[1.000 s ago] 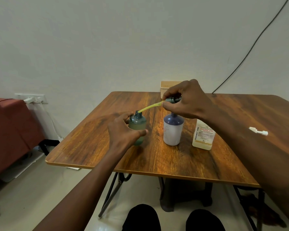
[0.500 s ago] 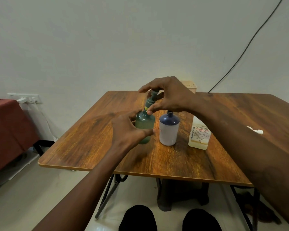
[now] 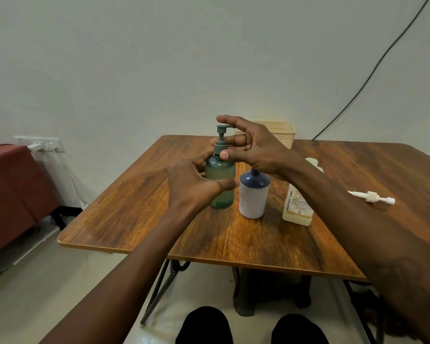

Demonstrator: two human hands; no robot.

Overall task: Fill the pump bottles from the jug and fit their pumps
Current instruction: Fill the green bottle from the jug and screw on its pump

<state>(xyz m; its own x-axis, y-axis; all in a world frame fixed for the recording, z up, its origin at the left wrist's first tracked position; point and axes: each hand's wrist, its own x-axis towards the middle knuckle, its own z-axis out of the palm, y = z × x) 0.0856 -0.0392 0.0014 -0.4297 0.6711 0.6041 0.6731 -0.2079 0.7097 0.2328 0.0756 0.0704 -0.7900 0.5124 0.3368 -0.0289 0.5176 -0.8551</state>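
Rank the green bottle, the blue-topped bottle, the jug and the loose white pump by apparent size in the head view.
1. green bottle, tallest with its pump
2-3. jug and blue-topped bottle: unsure, an arm hides part of the jug
4. loose white pump

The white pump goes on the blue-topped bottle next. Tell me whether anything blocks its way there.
Yes. The white pump lies far right on the table; the open-necked blue-topped bottle stands left of it. Between them stands the jug, and the right hand with its forearm reaches over that gap while working the green bottle's pump.
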